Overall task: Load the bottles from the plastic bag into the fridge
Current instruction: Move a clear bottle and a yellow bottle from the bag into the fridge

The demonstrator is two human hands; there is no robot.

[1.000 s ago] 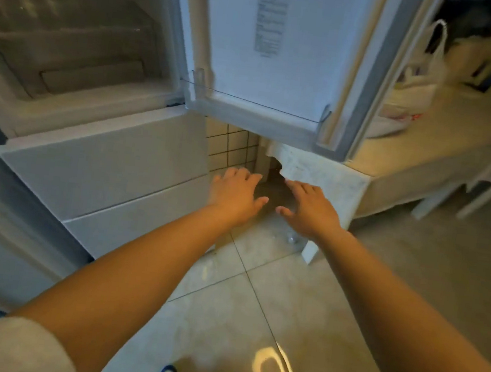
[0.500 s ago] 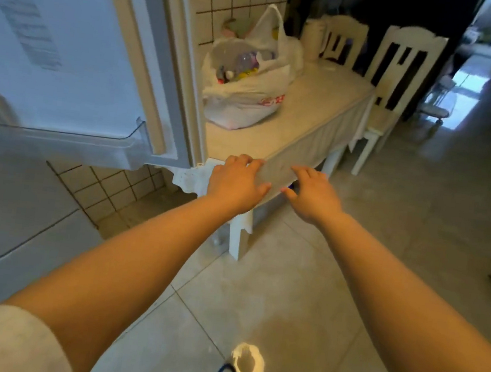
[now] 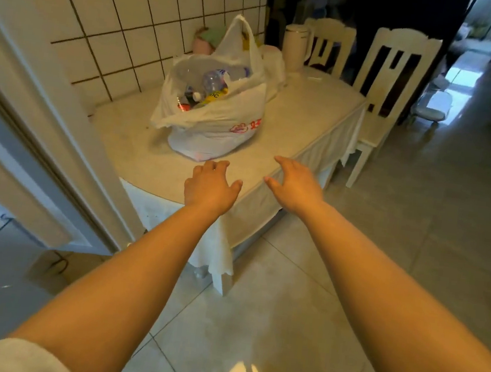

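Seen from the head camera: one white plastic bag (image 3: 214, 127), crumpled and thin with red print on its side, sits on one cream table (image 3: 307, 113) against a white tiled wall (image 3: 128, 19). Its mouth gapes open, showing several bottles (image 3: 211, 85) jumbled inside; at least three can be made out, one clear with a ribbed body, one with a yellow label, one dark with a red cap, though the exact count cannot be told.

Two bare forearms reach toward the table. The left hand (image 3: 209, 186) hovers over the table's near edge just short of the bag, fingers loosely bent and spread, holding nothing. The right hand (image 3: 295, 182) hangs beside it over the edge of the table, fingers relaxed and apart, also empty. Neither hand touches the bag.

Two cream wooden chairs (image 3: 394, 74) with slatted backs stand at the table's far side. One pale, smooth jug (image 3: 295, 46) stands near the far end. A white cloth (image 3: 219, 244) with a scalloped edge drapes over the table's rounded end. The floor (image 3: 416, 236) is glossy pale tile. At the left edge runs the fridge door (image 3: 33, 100), white with a grey seal.
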